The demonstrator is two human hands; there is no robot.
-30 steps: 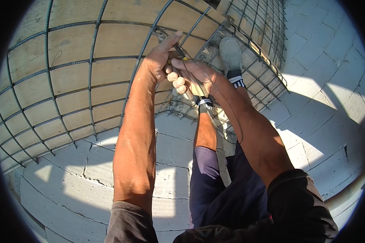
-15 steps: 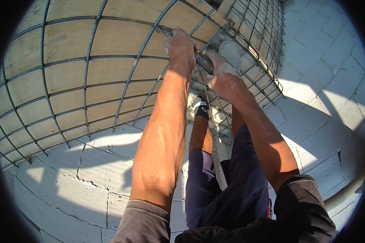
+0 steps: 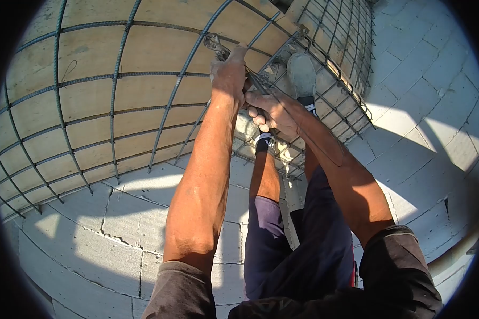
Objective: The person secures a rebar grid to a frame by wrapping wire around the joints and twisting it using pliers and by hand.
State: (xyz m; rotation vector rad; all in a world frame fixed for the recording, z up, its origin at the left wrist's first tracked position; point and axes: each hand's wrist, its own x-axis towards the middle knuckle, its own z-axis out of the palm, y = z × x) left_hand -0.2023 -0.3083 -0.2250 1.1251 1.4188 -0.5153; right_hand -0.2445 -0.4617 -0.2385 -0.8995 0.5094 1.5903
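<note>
My left hand (image 3: 229, 74) is closed around a pair of pincers (image 3: 216, 47), whose dusty metal head points up and left against the rebar mesh (image 3: 183, 69). Just below and to the right, my right hand (image 3: 274, 111) has its fingers curled, close to the left. A thin tie wire (image 3: 324, 151) runs from the right hand in a loop across my right forearm. Between the hands shows a dark bar (image 3: 258, 82); whether it is a pincer handle or rebar I cannot tell. The fingers partly hide the grip.
Wooden boards (image 3: 90, 50) lie behind the mesh. My shoe (image 3: 302, 74) stands on the mesh at the right, where more bars (image 3: 346, 42) continue upward. Pale blocks (image 3: 112, 223) pave the ground, with bar ends sticking out over them. A loose wire bit (image 3: 68, 69) hangs at left.
My left hand has come down slightly, showing more of the pincer head. My right hand has moved down and left, off the dark bar, and the wire now lies across my forearm.
</note>
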